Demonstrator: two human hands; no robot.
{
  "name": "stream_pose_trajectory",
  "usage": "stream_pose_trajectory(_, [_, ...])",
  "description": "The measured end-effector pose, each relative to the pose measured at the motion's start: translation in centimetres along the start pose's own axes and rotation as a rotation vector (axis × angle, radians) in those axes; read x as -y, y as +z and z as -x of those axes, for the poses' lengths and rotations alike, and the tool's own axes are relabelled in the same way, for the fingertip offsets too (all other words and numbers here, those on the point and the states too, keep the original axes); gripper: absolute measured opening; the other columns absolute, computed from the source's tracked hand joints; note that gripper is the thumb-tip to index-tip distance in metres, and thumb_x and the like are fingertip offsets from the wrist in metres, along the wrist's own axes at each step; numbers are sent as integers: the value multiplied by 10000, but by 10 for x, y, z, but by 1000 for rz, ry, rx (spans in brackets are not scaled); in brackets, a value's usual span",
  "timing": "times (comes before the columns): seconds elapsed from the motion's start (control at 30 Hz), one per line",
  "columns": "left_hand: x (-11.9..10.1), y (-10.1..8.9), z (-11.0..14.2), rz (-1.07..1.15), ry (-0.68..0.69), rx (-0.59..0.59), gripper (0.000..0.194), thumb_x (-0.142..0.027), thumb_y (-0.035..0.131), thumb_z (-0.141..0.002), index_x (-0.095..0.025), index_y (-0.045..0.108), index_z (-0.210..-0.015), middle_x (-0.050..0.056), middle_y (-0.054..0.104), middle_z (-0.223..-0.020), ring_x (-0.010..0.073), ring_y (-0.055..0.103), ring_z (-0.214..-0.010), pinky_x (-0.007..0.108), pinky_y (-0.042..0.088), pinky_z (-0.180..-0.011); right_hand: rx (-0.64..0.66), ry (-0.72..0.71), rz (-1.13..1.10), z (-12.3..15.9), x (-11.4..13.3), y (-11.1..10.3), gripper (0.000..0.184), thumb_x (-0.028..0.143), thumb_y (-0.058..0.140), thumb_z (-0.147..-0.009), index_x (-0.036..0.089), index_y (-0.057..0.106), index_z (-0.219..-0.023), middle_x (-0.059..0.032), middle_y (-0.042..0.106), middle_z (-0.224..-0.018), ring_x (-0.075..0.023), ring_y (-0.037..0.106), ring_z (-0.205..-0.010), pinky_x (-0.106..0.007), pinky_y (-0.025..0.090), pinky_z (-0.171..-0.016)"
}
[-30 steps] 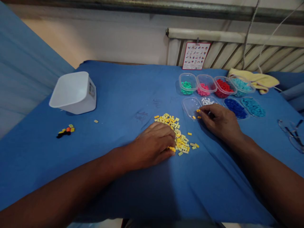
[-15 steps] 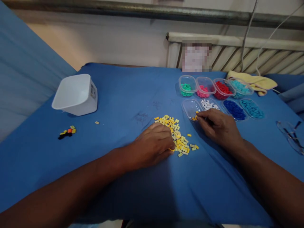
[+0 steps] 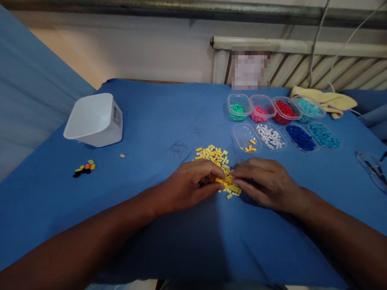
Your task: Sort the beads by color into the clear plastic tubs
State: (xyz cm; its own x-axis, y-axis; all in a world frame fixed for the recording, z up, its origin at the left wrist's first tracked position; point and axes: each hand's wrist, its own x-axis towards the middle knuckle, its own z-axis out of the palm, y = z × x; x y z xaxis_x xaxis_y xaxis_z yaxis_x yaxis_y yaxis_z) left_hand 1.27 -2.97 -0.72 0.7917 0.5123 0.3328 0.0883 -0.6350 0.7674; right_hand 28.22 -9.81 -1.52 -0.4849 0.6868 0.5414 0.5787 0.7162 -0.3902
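Observation:
A pile of small yellow bricks (image 3: 218, 158) lies on the blue cloth (image 3: 169, 121) in the middle. My left hand (image 3: 189, 186) rests at the near end of the pile, fingers pinched on a darker yellow brick (image 3: 219, 181). My right hand (image 3: 263, 182) sits just right of it, fingertips pressed together at the same spot on the pile. A clear oval tray (image 3: 245, 138) behind my hands holds a few orange-yellow bricks (image 3: 250, 146).
Clear trays hold green (image 3: 237, 110), pink (image 3: 259, 113), red (image 3: 284, 110), white (image 3: 270, 136), dark blue (image 3: 300, 137) and teal bricks (image 3: 323, 135). A white tub (image 3: 93, 119) stands at left, near a small cluster of black, orange and yellow bricks (image 3: 83, 167). Scissors (image 3: 375, 169) lie far right.
My right hand left the clear tray, where a few orange-yellow bricks now lie, and came back left to the pile. My left hand turned its pinched fingers toward it.

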Motion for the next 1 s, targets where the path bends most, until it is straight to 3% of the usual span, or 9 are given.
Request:
stream_pose_trajectory(0.17, [-4, 6, 1, 72, -126, -21, 112, -257, 783, -1032, -186, 744, -1109, 16, 786, -1000, 125, 718, -834, 226, 531, -747, 26, -87, -22, -5, 10, 4, 111, 241, 701, -1098, 203, 714, -1202, -53, 825, -1011, -178, 758, -862, -307, 598, -760])
stream_pose_trajectory(0.33, [1, 7, 0, -12, -37, -11, 97, -262, 765, -1060, -181, 739, -1107, 0, 792, -953, 115, 736, -836, 211, 527, -767, 43, -92, -13, -1, 6, 4, 70, 202, 684, -1092, 193, 700, -1160, -56, 816, -987, -178, 741, -815, -323, 597, -743])
stream_pose_trajectory(0.5, [4, 5, -2, -88, 124, -38, 90, -255, 746, -1079, -171, 719, -1096, 25, 781, -961, 126, 739, -882, 241, 552, -851, -27, 137, 141, 7, -24, -2, 76, 263, 668, -1098, 239, 734, -1128, -59, 823, -995, -198, 771, -836, -338, 607, -747])
stream_pose_trajectory(0.63, [5, 6, -3, -40, 152, -57, 88, -234, 737, -1079, -174, 725, -1142, 57, 766, -1009, 147, 732, -948, 271, 579, -887, -144, 329, 301, 11, -55, -5, 125, 331, 684, -1070, 244, 768, -1103, -65, 812, -942, -231, 760, -780, -367, 592, -675])
stream_pose_trajectory(0.73, [6, 8, -3, -29, 168, -58, 115, -188, 728, -1074, -166, 730, -1186, 79, 763, -1051, 161, 725, -997, 287, 583, -914, -218, 384, 311, 11, -63, -8, 137, 310, 694, -1050, 228, 778, -1120, -77, 816, -962, -235, 754, -778, -376, 592, -678])
stream_pose_trajectory(0.87, [3, 9, -2, 14, 145, -78, 173, -152, 738, -1055, -137, 745, -1227, 98, 768, -1081, 168, 728, -1018, 295, 588, -919, -206, 286, 227, 9, -45, -11, 121, 240, 680, -1064, 238, 761, -1155, -73, 820, -991, -222, 761, -813, -356, 597, -692])
stream_pose_trajectory(1.0, [-2, 10, -3, 74, 70, -104, 176, -191, 757, -1052, -148, 782, -1221, 91, 794, -1058, 169, 749, -976, 289, 596, -876, -47, 13, 83, 4, -11, -6, 165, 181, 716, -1059, 225, 725, -1218, -81, 836, -1085, -210, 786, -895, -346, 622, -775])
